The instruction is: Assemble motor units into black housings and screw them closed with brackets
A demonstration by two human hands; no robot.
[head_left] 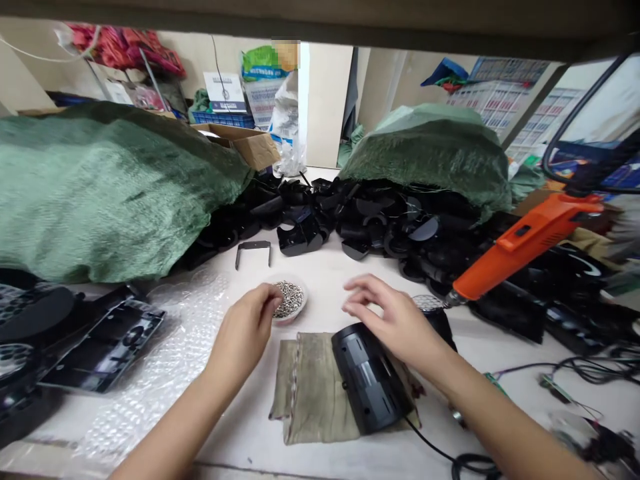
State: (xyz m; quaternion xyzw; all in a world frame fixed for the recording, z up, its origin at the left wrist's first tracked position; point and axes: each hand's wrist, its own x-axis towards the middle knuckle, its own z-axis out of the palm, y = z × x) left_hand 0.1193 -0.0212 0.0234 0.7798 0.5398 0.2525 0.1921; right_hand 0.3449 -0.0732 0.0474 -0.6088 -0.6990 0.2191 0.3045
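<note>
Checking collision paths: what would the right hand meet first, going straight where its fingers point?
Probably the bowl of small metal parts; depth is unclear, so the right hand might pass above it and meet the left hand.

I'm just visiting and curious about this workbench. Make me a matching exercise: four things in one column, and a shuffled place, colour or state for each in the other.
Things:
1. Left hand
2. Power tool
3. Black cylindrical unit
4. Bubble wrap

Places, colours or states:
A. Lying on the cloth
B. See-through, spread out to the left of the cloth
C. At the bowl of small metal parts
D. Orange, slanting with its tip pointing down and to the left

Right pairs: 1-C, 2-D, 3-A, 4-B
</note>
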